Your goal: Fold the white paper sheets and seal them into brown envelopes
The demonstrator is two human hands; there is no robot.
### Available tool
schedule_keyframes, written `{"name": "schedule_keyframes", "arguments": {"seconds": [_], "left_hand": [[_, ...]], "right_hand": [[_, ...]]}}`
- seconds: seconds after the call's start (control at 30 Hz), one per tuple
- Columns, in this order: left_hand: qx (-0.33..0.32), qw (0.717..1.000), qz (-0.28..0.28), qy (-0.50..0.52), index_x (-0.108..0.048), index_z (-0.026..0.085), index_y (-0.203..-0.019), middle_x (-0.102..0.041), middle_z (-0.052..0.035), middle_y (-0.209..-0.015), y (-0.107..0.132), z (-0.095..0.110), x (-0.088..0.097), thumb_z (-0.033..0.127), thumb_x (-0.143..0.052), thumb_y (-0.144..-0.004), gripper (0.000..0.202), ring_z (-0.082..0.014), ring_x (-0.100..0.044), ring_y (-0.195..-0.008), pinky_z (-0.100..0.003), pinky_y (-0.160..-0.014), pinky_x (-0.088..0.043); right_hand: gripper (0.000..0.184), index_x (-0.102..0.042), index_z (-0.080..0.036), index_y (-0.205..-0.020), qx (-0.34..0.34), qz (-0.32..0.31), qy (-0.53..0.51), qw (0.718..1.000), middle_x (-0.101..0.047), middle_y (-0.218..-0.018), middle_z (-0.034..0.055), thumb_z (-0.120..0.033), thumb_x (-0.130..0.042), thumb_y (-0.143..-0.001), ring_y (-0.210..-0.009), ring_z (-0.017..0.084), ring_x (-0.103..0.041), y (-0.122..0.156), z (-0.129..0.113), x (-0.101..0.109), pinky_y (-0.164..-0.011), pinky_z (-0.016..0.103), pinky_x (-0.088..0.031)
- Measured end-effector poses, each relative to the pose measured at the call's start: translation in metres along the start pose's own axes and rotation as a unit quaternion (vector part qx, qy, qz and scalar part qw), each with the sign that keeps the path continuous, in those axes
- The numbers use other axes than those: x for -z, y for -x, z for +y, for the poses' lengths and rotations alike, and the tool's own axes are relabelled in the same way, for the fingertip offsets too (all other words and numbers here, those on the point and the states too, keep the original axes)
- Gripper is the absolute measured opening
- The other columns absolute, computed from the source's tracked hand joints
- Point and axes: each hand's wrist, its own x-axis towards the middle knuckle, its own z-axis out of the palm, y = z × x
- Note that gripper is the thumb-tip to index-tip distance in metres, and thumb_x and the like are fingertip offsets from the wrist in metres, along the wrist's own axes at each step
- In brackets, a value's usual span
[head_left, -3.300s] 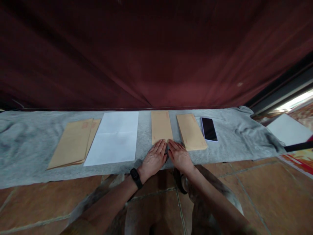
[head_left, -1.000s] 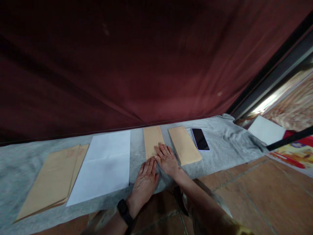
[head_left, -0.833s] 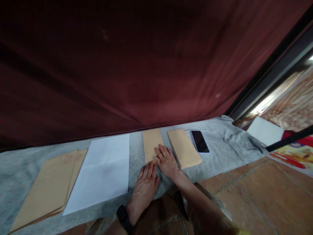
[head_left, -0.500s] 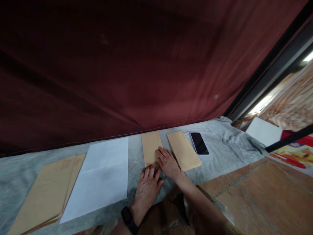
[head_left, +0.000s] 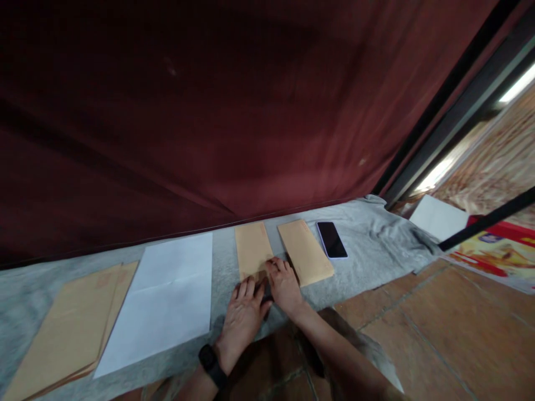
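Note:
A narrow brown envelope [head_left: 252, 248] lies lengthwise on the grey cloth [head_left: 376, 245]. My left hand [head_left: 243, 313], with a black watch on the wrist, lies flat at the envelope's near end with its fingertips touching the edge. My right hand [head_left: 285, 284] rests beside it, fingers a little curled on the envelope's near right corner. Neither hand holds anything. A second brown envelope [head_left: 306, 259] lies just to the right of my right hand.
A white sheet [head_left: 167, 295] and a stack of brown envelopes [head_left: 67, 328] lie to the left. A dark phone [head_left: 331, 240] sits right of the envelopes. A dark red curtain hangs behind. Tiled floor [head_left: 438, 328] runs in front, with a white sheet [head_left: 437, 217] at the right.
My right hand has slid back from the envelope's middle to its near end. My left hand stays at the near edge. The view has swung up and right.

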Motion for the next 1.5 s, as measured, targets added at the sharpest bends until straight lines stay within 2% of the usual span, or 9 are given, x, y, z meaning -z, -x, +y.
{"name": "schedule_keyframes", "arguments": {"seconds": [0.37,0.53,0.67,0.8,0.97,1.1,1.23,1.37,1.5], "left_hand": [[0.003,1.0,0.011,-0.006,-0.05,0.009,-0.146,-0.048,-0.0204,-0.153,0.015,-0.013,-0.02,0.04,-0.05,-0.097,0.058,-0.0313,-0.046,-0.142,-0.047,-0.113,-0.042],[0.003,1.0,-0.014,-0.012,-0.051,0.005,-0.144,-0.047,-0.0242,-0.152,0.011,-0.012,-0.018,0.042,-0.054,-0.096,0.061,-0.0334,-0.047,-0.142,-0.047,-0.114,-0.042],[-0.015,0.999,-0.016,-0.034,-0.054,0.013,-0.144,-0.05,-0.023,-0.151,0.008,-0.007,-0.014,0.037,-0.059,-0.094,0.056,-0.0359,-0.048,-0.14,-0.049,-0.112,-0.044],[-0.008,1.0,-0.007,-0.023,-0.053,0.015,-0.145,-0.051,-0.0228,-0.15,0.008,-0.004,-0.011,0.033,-0.059,-0.095,0.053,-0.0363,-0.05,-0.139,-0.05,-0.11,-0.045],[0.0,1.0,0.021,-0.007,-0.057,0.008,-0.138,-0.056,-0.0242,-0.144,0.006,-0.003,-0.01,0.033,-0.053,-0.098,0.047,-0.0355,-0.052,-0.136,-0.051,-0.114,-0.041],[-0.021,0.998,0.057,0.013,-0.057,0.003,-0.135,-0.058,-0.0254,-0.141,0.004,-0.001,-0.019,0.033,-0.045,-0.1,0.047,-0.0327,-0.053,-0.135,-0.049,-0.115,-0.041],[-0.057,0.994,0.085,0.029,-0.049,0.006,-0.143,-0.053,-0.0197,-0.149,0.002,0.004,-0.03,0.021,-0.038,-0.099,0.048,-0.0275,-0.049,-0.14,-0.046,-0.115,-0.042],[-0.092,0.992,0.068,0.051,-0.044,0.008,-0.148,-0.047,-0.0166,-0.155,-0.005,0.008,-0.03,0.013,-0.038,-0.093,0.056,-0.0239,-0.042,-0.146,-0.043,-0.119,-0.039],[-0.095,0.992,0.037,0.079,-0.044,0.008,-0.149,-0.046,-0.0163,-0.156,-0.016,0.006,-0.02,0.017,-0.037,-0.094,0.056,-0.0222,-0.04,-0.146,-0.042,-0.121,-0.036]], "right_hand": [[0.054,-0.053,-0.019,-0.144,0.007,0.008,0.031,0.999,-0.055,-0.148,0.0085,-0.004,-0.042,-0.093,-0.125,0.022,-0.054,0.009,0.013,-0.009,-0.106,0.035,-0.043],[0.045,-0.055,-0.012,-0.142,0.066,0.028,0.025,0.997,-0.056,-0.148,0.0135,-0.015,-0.042,-0.1,-0.137,0.022,-0.049,0.018,0.01,-0.011,-0.117,0.04,-0.037],[0.04,-0.059,-0.014,-0.139,0.114,-0.001,0.021,0.993,-0.058,-0.146,0.0106,-0.025,-0.044,-0.103,-0.137,0.02,-0.051,0.033,0.005,-0.011,-0.121,0.04,-0.033],[0.043,-0.056,-0.013,-0.142,0.088,0.0,0.041,0.995,-0.055,-0.148,0.0107,-0.03,-0.045,-0.103,-0.137,0.022,-0.051,0.044,0.007,-0.008,-0.12,0.041,-0.034],[0.044,-0.057,-0.014,-0.142,0.063,0.012,0.057,0.996,-0.056,-0.148,0.0102,-0.03,-0.049,-0.102,-0.134,0.021,-0.055,0.049,0.011,-0.005,-0.119,0.038,-0.036],[0.045,-0.055,-0.014,-0.143,0.052,0.017,0.05,0.997,-0.055,-0.149,0.0105,-0.028,-0.049,-0.1,-0.134,0.023,-0.054,0.054,0.013,-0.005,-0.119,0.04,-0.036],[0.048,-0.054,-0.015,-0.145,0.054,0.01,0.042,0.998,-0.053,-0.15,0.0104,-0.025,-0.049,-0.098,-0.137,0.024,-0.051,0.057,0.017,-0.006,-0.119,0.043,-0.036],[0.049,-0.052,-0.015,-0.146,0.054,-0.003,0.035,0.998,-0.053,-0.151,0.0104,-0.021,-0.048,-0.098,-0.138,0.024,-0.05,0.056,0.019,-0.005,-0.119,0.043,-0.035],[0.051,-0.051,-0.013,-0.147,0.063,-0.009,0.035,0.997,-0.052,-0.151,0.0114,-0.019,-0.046,-0.097,-0.138,0.024,-0.05,0.054,0.02,-0.003,-0.118,0.043,-0.036]]}}
